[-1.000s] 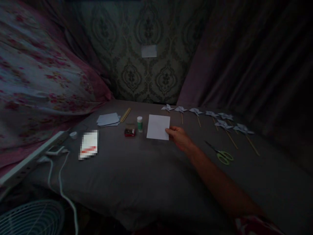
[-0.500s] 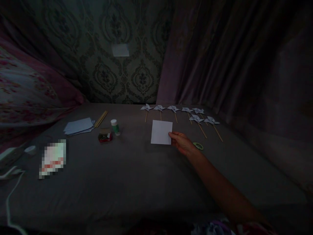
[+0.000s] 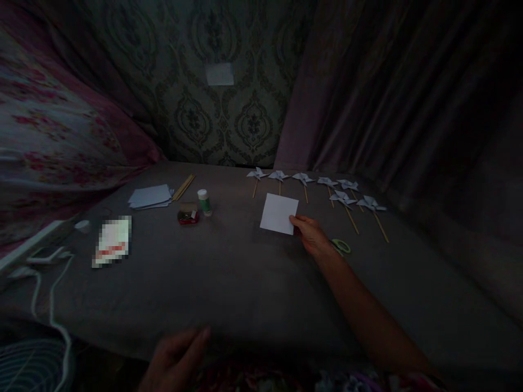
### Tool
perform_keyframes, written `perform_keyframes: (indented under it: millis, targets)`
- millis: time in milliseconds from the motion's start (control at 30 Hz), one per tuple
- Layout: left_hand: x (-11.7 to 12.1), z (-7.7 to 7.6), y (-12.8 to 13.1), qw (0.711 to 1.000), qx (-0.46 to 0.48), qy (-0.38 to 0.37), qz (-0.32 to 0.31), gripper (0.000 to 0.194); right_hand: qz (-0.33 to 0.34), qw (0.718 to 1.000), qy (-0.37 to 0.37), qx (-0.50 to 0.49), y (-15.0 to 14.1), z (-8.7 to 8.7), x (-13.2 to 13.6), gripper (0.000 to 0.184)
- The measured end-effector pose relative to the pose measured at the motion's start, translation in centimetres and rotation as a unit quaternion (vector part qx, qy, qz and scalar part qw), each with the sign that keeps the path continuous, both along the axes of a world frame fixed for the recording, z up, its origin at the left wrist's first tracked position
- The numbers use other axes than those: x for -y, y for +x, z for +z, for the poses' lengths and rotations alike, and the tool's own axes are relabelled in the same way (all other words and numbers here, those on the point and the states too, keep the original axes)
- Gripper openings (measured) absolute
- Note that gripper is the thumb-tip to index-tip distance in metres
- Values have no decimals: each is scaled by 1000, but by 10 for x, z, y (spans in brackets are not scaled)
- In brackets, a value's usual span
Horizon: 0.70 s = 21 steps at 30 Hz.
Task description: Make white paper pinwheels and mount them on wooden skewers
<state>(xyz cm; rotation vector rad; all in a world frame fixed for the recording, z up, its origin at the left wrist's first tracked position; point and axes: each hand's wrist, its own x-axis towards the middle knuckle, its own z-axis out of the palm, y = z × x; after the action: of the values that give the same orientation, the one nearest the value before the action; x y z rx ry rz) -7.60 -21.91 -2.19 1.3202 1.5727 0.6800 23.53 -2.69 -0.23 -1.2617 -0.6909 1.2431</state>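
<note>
My right hand pinches the right edge of a square sheet of white paper, holding it over the grey cloth. My left hand is low in the view near the front edge, blurred, and its finger position is unclear. Green-handled scissors lie just right of my right wrist, partly hidden by it. Beyond the paper, several paper pinwheels on wooden sticks lie in rows.
To the left are a stack of white paper, thin wooden sticks, a glue stick, a small red box, a white cap and a blurred-out packet. White cords run from a power strip.
My left hand has come into view at the bottom. The paper in my right hand has tilted slightly. The camera has turned, shifting the scene to the right.
</note>
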Motion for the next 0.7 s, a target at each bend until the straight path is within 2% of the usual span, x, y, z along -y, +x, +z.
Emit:
perform_keyframes:
  millis: [133,200,333,467,600,700]
  targets:
    - [-67,35,55,988,117,98,-35,53,-3,1000,-5,-29,-10,-1,-7,4]
    - [-95,45,79,975,176,121,-62,50,1,1000,-2,-29,-14,-2,-10,5]
    - [-138,42,108,945,297,127,-45,44,-2,1000,3,-18,-16,-7,-16,5]
    - [-171,41,122,925,374,69,-8,36,-26,1000,12,4,-15,-13,-25,10]
    - [-199,50,133,915,403,3,6,28,-46,997,31,46,-19,-15,-36,11]
    - [-222,55,139,914,406,-9,7,17,-68,992,46,92,-26,-14,-46,12]
